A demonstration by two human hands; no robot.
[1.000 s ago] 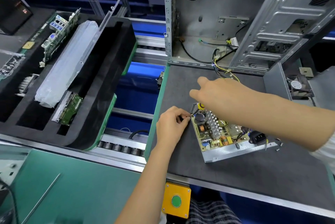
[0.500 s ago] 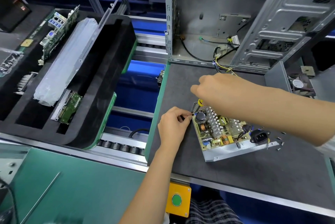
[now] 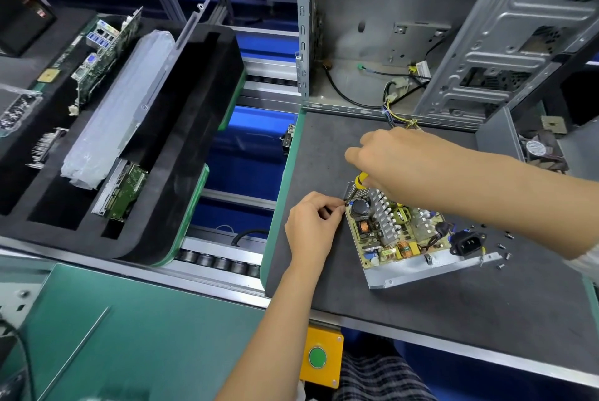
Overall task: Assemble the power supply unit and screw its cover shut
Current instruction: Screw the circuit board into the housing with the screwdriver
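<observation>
— Sitting open on the dark grey work mat (image 3: 421, 319) is the power supply unit, a yellow-green circuit board in a shallow grey metal tray (image 3: 393, 233), with no cover on it. Who has it?

— Both hands are at its near-left corner. The left hand (image 3: 312, 225) has its fingers curled, with thumb and forefinger pinched together right at that corner; whatever sits between them is too small to tell.

— And the right?

— The right hand (image 3: 393, 165) comes in from above, fingers wrapped around a yellow-handled screwdriver (image 3: 361, 180). Only the yellow end shows below the fist, pointing down at the same corner.

— What else is on the mat?

— A scatter of small dark screws (image 3: 504, 250) lies just beside the tray's right end, near the black mains socket (image 3: 468, 243) on the board.

— Farther out?

— Behind the mat stands an open grey metal computer case (image 3: 405, 44) with loose wires trailing out. To the left, a black foam tray (image 3: 181, 147) holds green circuit boards (image 3: 103, 53) and a clear plastic-wrapped part (image 3: 120, 115). At the near edge, a yellow box with a green push button (image 3: 319, 358).
</observation>
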